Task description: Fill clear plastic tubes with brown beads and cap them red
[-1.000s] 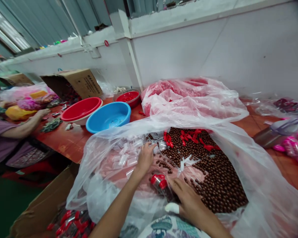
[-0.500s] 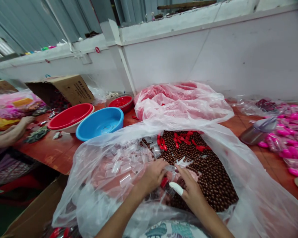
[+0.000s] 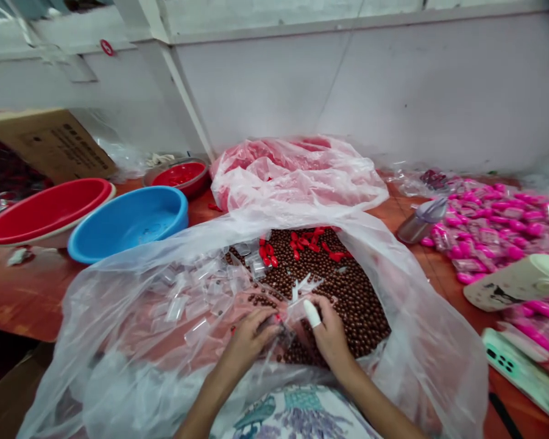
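Note:
My left hand (image 3: 252,334) is closed, low over the open plastic sheet (image 3: 105,292), around a small item with a red bit showing; the fingers cover most of it. To its right, my right hand (image 3: 329,329) wears a white finger cover (image 3: 311,313) on its thumb, which presses on a clear plastic pouch (image 3: 296,310). Brown beads (image 3: 361,311) lie in a heap beside and beyond my right hand. Several clear plastic pouches (image 3: 177,308) are scattered left of my hands. Small red spoon-shaped pieces (image 3: 269,253) rest on the beads at the back.
At the left stand a blue basin (image 3: 128,222) and a red basin (image 3: 46,213). Behind the sheet is a bag of red pieces (image 3: 297,171). On the right are pink packets (image 3: 498,219), a grey cup (image 3: 420,221), a white tumbler (image 3: 516,283) and a phone (image 3: 521,372).
The view has turned to the right, bringing the tumbler and phone in and leaving the other person's arm out. My hands have moved slightly apart, with the clear pouch now plain under my right thumb.

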Demonstrator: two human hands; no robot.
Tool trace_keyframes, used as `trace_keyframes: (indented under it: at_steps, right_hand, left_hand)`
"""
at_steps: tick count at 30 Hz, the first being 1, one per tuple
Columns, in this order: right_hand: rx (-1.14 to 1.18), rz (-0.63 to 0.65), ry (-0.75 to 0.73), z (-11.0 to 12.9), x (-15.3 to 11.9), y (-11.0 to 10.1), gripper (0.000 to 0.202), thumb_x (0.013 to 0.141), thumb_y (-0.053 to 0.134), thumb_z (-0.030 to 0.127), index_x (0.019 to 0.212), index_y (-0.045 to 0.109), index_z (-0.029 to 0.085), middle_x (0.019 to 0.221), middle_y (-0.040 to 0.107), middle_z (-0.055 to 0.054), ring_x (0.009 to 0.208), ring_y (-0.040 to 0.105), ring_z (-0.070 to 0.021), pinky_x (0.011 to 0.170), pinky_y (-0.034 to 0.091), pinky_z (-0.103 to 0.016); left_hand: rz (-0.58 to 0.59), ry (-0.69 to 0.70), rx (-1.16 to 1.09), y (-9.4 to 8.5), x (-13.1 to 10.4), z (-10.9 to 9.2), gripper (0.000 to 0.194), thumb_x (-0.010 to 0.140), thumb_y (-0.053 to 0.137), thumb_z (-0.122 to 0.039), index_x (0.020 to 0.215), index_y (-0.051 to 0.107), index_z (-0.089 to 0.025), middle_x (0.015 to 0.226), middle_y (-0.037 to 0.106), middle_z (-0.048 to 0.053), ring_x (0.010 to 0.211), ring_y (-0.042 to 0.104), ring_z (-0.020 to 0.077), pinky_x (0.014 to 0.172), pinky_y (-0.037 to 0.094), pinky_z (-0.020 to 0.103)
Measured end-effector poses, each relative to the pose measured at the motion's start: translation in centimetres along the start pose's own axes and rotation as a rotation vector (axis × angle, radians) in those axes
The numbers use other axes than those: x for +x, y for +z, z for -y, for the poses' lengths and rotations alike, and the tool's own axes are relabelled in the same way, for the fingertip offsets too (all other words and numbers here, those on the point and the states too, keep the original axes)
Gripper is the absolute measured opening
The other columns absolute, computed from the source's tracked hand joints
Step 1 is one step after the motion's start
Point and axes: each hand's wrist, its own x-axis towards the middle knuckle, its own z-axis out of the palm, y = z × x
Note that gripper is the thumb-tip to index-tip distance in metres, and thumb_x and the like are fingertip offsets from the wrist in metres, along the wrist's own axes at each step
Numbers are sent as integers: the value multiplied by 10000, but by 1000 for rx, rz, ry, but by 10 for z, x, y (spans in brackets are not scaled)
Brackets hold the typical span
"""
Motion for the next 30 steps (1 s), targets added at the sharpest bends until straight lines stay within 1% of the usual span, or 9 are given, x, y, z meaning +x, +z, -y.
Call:
trace_keyframes:
  at_steps: [2, 5, 8, 11, 16, 19, 22, 26, 30]
  right_hand:
    - [52, -58, 76, -7, 5, -4, 182, 847, 464, 313, 944, 579, 212, 904, 654, -49, 836, 599, -201, 734, 467, -295]
    - [163, 34, 97, -14, 14, -6, 274, 819, 497, 321, 1054, 591, 218, 905, 676, -50, 807, 622, -207, 713, 498, -312]
    - [217, 232, 19, -10, 23, 0, 387, 793, 516, 258, 1175, 568, 236, 979, 689, -44, 871, 635, -206, 795, 500, -344]
    - [128, 296, -79, -5, 37, 5, 390, 771, 474, 167, 1130, 608, 242, 1096, 659, -41, 1021, 594, -201, 923, 444, -368]
    - [-74, 145, -159, -1, 69, -10, 466, 718, 414, 95, 1119, 606, 235, 1153, 613, -51, 1086, 547, -204, 982, 390, -392]
    - [-152, -63, -171, 0, 74, -35, 423, 778, 367, 131, 1127, 583, 228, 1162, 593, -58, 1091, 531, -199, 986, 380, -392]
    - [-163, -181, -129, -8, 66, -63, 374, 807, 356, 179, 1100, 584, 222, 1146, 595, -61, 1063, 540, -200, 967, 396, -394]
    - [-160, -201, 7, -29, 52, -89, 416, 766, 375, 173, 1131, 568, 223, 1123, 614, -60, 994, 580, -208, 917, 441, -406]
    - [-202, -181, 24, -48, 50, -101, 519, 700, 371, 110, 1167, 567, 224, 1209, 584, -44, 1128, 523, -208, 1021, 363, -428]
  left_hand:
    - [-48, -48, -13, -11, -1, 5, 352, 796, 560, -381, 1097, 636, -214, 1157, 626, 74, 1093, 536, 246, 976, 369, 372]
    - [-70, -45, -70, -15, -1, 1, 363, 803, 553, -382, 1127, 626, -234, 1176, 622, 53, 1097, 538, 228, 970, 372, 344]
    - [-14, -78, -109, -2, 1, -13, 410, 761, 607, -362, 1143, 606, -214, 1049, 659, 54, 904, 601, 209, 813, 449, 302]
    - [2, -68, -81, 18, 5, -26, 357, 731, 629, -313, 1061, 625, -177, 955, 659, 50, 841, 592, 197, 764, 444, 280]
    - [54, 55, 76, 39, 24, -31, 330, 805, 493, -241, 1104, 630, -210, 1024, 619, 58, 977, 552, 195, 873, 395, 287]
    - [89, 75, 136, 46, 42, -30, 379, 793, 473, -194, 1147, 607, -201, 1062, 623, 64, 993, 557, 190, 872, 395, 274]
    - [101, 68, 195, 53, 64, -30, 344, 747, 529, -187, 1073, 638, -196, 1024, 666, 48, 941, 586, 193, 828, 406, 265]
    - [101, 33, 259, 67, 90, -34, 239, 732, 565, -223, 937, 685, -199, 878, 696, 41, 825, 605, 197, 741, 409, 263]
    - [122, 49, 197, 85, 110, -38, 236, 722, 578, -210, 926, 694, -192, 864, 701, 37, 779, 603, 179, 707, 413, 250]
